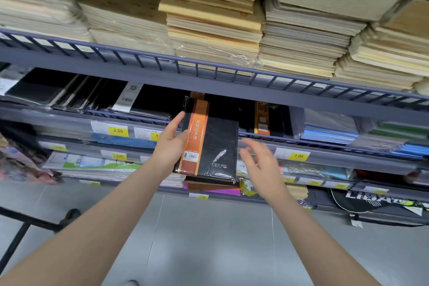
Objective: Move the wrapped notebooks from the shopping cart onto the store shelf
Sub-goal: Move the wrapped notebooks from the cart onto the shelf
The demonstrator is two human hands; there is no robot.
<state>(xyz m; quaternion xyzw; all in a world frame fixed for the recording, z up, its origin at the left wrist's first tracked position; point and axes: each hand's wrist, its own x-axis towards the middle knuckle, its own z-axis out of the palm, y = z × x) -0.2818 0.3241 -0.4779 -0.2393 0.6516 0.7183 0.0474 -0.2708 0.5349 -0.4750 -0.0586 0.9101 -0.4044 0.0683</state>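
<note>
A black wrapped notebook [217, 146] with an orange band and a white feather print lies half over the rail of the middle shelf [325, 144], its far end in the dark shelf space. My left hand [170, 144] presses flat against its left, orange edge with straight fingers. My right hand [257, 158] hovers just right of the notebook, fingers relaxed and slightly blurred, touching nothing I can make out. Another black notebook with an orange band [262, 118] lies deeper on the same shelf. Part of the cart's black frame [34, 222] shows at lower left.
The upper shelf [209, 69] carries tall stacks of beige notebooks behind a wire rail. Black wrapped books lie at the middle shelf's left, blue and green pads at its right. Yellow price tags line the shelf edges. Lower shelves hold colourful pads. Grey floor lies below.
</note>
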